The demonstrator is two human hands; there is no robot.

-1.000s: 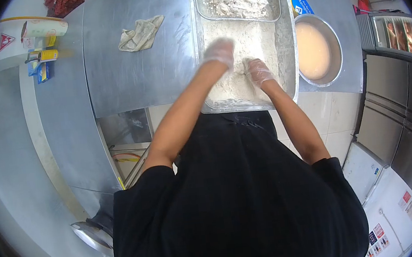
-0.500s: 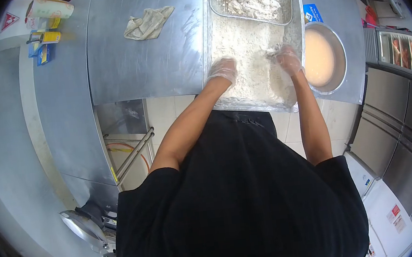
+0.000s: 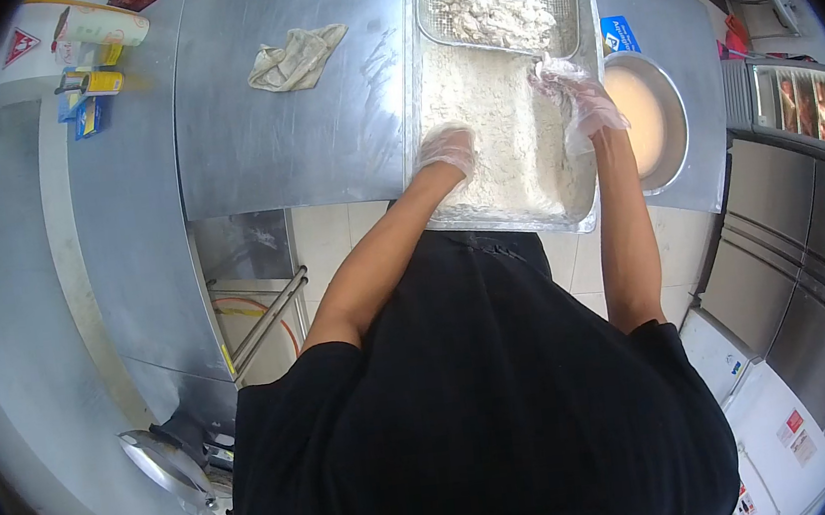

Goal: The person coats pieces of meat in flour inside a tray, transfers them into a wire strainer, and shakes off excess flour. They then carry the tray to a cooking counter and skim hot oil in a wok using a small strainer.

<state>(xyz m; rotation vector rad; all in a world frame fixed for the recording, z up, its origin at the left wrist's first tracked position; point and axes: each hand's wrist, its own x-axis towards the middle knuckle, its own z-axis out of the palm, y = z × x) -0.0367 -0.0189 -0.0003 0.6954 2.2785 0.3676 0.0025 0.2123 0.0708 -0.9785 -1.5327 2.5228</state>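
Observation:
A large metal tray (image 3: 411, 107) holds a bed of white flour (image 3: 486, 99). At its far end sits a wire-mesh basket (image 3: 575, 4) heaped with flour-coated pieces (image 3: 497, 9). Both my hands wear clear plastic gloves. My left hand (image 3: 448, 148) rests in the flour by the tray's left side, its fingers hidden from view. Near the basket's close right corner, my right hand (image 3: 579, 104) is raised at the tray's right rim. Its floury fingers stretch forward and look apart, with no held thing visible.
Right of the tray stands a round metal bowl (image 3: 677, 119) of pale orange liquid (image 3: 637, 118). Behind it lies a blue box (image 3: 620, 34). A crumpled cloth (image 3: 296, 61) is on the steel table (image 3: 291, 150) at left. Small packages (image 3: 88, 116) sit farther left.
My right hand has lifted out of the flour and moved forward toward the basket. My left hand has stayed in nearly the same place. The view has shifted slightly.

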